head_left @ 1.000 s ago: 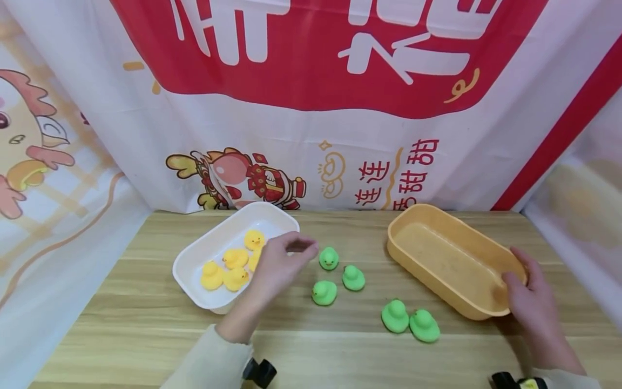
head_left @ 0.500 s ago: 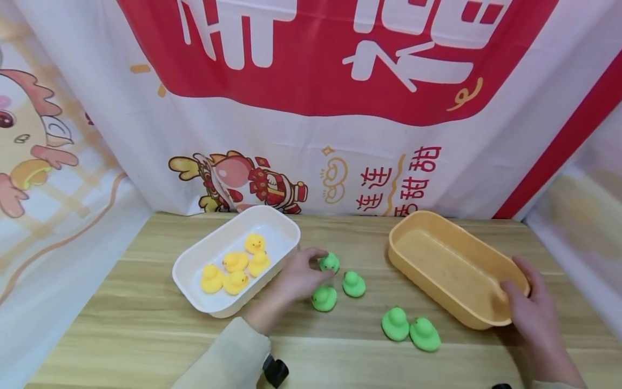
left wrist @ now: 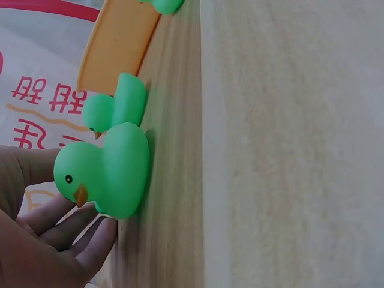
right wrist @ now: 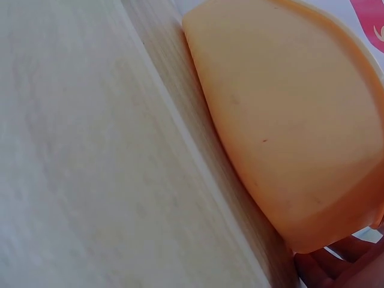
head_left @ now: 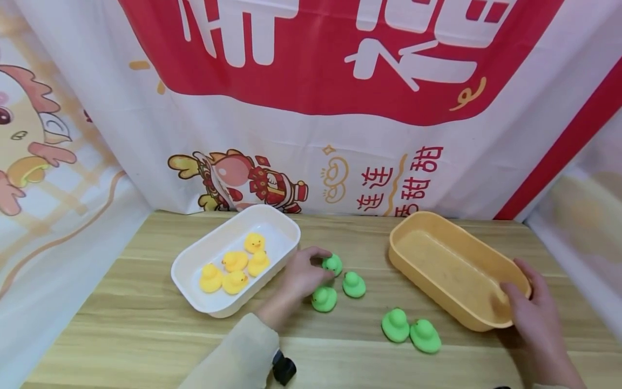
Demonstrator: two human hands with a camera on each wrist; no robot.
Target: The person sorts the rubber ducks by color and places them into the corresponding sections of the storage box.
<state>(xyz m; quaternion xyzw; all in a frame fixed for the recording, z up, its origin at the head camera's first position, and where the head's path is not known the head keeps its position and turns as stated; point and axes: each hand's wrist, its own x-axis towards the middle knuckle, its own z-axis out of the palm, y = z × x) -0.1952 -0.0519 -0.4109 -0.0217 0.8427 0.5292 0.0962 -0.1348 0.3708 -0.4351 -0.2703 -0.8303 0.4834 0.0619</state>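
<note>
My left hand pinches a green rubber duck between thumb and index finger, to the right of the white tub. In the left wrist view, a nearer green duck stands in front of the fingers and hides most of what they hold. That nearer duck and another green duck sit close by on the table. At the right, my right hand grips the near end of the orange tub, thumb inside the rim, fingers outside. The right wrist view has the tub's outer wall above the tabletop.
Several yellow rubber ducks lie in the white tub. Two more green ducks sit side by side in front of the orange tub. A printed cloth hangs behind the wooden table.
My left hand has come down from beside the white tub's rim to the rearmost green duck and taken hold of it; the duck has shifted slightly right. The right hand stays on the orange tub.
</note>
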